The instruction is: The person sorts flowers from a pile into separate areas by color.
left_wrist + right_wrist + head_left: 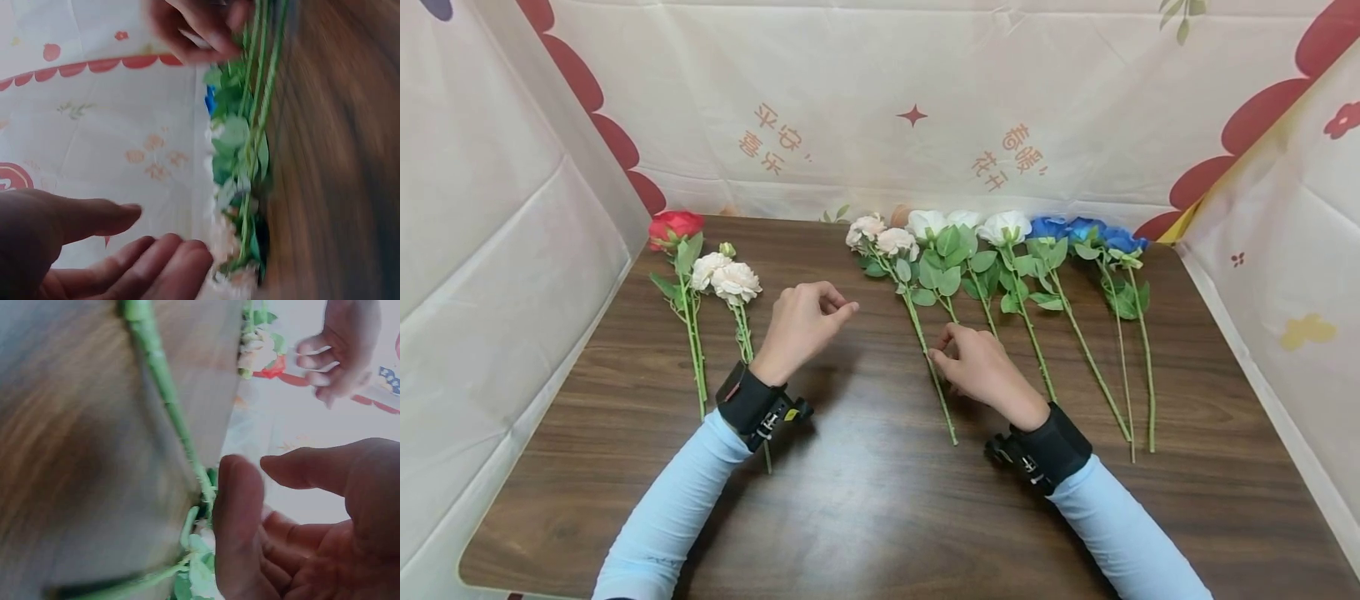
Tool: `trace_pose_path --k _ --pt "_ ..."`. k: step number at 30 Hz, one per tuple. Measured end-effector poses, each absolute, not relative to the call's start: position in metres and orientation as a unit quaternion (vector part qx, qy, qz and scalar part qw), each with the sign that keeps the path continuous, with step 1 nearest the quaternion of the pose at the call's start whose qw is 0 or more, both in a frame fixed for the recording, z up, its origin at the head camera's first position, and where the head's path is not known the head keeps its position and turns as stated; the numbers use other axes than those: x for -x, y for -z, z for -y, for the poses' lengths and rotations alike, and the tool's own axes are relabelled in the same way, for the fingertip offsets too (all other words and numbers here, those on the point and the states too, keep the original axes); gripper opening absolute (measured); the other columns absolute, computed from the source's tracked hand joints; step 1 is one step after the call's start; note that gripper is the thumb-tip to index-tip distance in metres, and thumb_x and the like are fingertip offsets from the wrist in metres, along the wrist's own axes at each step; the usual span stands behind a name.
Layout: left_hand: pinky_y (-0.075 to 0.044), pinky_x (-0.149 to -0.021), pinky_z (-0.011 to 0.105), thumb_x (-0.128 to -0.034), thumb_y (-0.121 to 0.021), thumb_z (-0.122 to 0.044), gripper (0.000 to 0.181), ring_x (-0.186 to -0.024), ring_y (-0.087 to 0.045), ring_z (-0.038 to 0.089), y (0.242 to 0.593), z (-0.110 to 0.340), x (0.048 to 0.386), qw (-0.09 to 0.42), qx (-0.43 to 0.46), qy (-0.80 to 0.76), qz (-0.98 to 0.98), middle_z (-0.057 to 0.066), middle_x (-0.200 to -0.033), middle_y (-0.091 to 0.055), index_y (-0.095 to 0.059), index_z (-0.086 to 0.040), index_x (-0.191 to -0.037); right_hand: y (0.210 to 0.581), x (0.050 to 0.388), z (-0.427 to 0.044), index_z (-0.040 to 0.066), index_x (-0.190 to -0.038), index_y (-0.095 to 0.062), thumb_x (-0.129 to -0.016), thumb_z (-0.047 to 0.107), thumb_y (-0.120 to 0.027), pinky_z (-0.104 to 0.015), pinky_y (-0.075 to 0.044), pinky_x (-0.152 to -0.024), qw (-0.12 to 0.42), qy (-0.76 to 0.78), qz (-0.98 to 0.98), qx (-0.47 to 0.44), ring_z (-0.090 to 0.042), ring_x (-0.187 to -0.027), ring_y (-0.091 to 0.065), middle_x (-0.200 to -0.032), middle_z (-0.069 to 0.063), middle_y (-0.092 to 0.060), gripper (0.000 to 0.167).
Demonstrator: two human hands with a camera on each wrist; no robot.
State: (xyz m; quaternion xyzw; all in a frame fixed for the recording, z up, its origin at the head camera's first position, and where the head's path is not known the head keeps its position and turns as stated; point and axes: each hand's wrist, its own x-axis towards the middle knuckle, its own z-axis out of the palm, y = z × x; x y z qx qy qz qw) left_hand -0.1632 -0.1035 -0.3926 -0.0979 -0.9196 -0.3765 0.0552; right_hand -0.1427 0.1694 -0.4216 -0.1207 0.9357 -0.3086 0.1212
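Note:
My left hand [805, 323] hovers above the table beside a pale pink flower [735, 282], its fingers loosely bent and holding nothing. In the left wrist view the thumb and fingers of this hand [134, 250] stand apart. My right hand [983, 367] is over the stems right of another pale pink flower [897, 242]; its fingertips are close to that green stem [931, 367]. In the right wrist view the thumb and index finger of the hand [294, 531] have a gap between them, with nothing held; the stem [167, 394] runs past them.
A red rose [675, 228] lies at the left of the brown table [865, 517]. White roses [1004, 227] and blue roses [1086, 230] lie in a row on the right, blooms toward the back. Printed cloth [880, 92] stands behind and at both sides.

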Motion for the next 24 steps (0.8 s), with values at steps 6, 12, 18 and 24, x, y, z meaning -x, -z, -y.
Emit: trace_pose_path --k 6,12,18,24 --pt "-0.049 -0.065 0.037 -0.0939 -0.076 -0.031 0.025 -0.071 -0.067 0.025 0.391 0.127 0.175 0.057 0.076 0.297 0.95 0.011 -0.087 -0.079 -0.08 -0.007 -0.094 0.413 0.136 -0.167 0.009 -0.105 -0.066 -0.103 0.023 -0.062 -0.032 -0.054 -0.051 0.103 0.332 -0.926 0.149 -0.015 -0.053 -0.066 -0.079 -0.007 -0.075 0.014" --pt "-0.046 -0.059 0.037 -0.091 -0.078 -0.029 0.024 -0.071 -0.063 0.026 0.393 0.165 0.186 0.043 0.021 0.233 0.971 0.01 -0.082 -0.076 -0.08 -0.007 -0.084 0.409 0.132 -0.164 0.011 -0.104 -0.068 -0.103 0.019 -0.062 -0.031 -0.052 -0.05 0.089 0.333 -0.923 0.171 -0.013 -0.053 -0.063 -0.079 -0.006 -0.074 0.011" --pt "-0.051 -0.06 0.051 -0.0881 -0.075 -0.029 0.031 -0.079 -0.068 0.043 0.393 0.201 0.19 0.052 -0.045 0.185 0.98 0.023 -0.082 -0.071 -0.072 -0.001 -0.076 0.409 0.13 -0.161 0.01 -0.103 -0.069 -0.102 0.019 -0.063 -0.029 -0.049 -0.055 0.079 0.316 -0.928 0.182 -0.009 -0.051 -0.059 -0.078 -0.002 -0.073 0.011" --pt "-0.055 -0.079 0.065 -0.0858 -0.076 -0.035 0.045 -0.103 -0.066 0.054 0.396 0.217 0.191 -0.002 -0.111 0.166 0.98 0.034 -0.111 -0.069 -0.07 0.005 -0.103 0.41 0.128 -0.16 0.01 -0.102 -0.07 -0.102 0.018 -0.064 -0.027 -0.048 -0.054 0.073 0.317 -0.927 0.186 -0.009 -0.054 -0.057 -0.079 -0.002 -0.073 0.01"
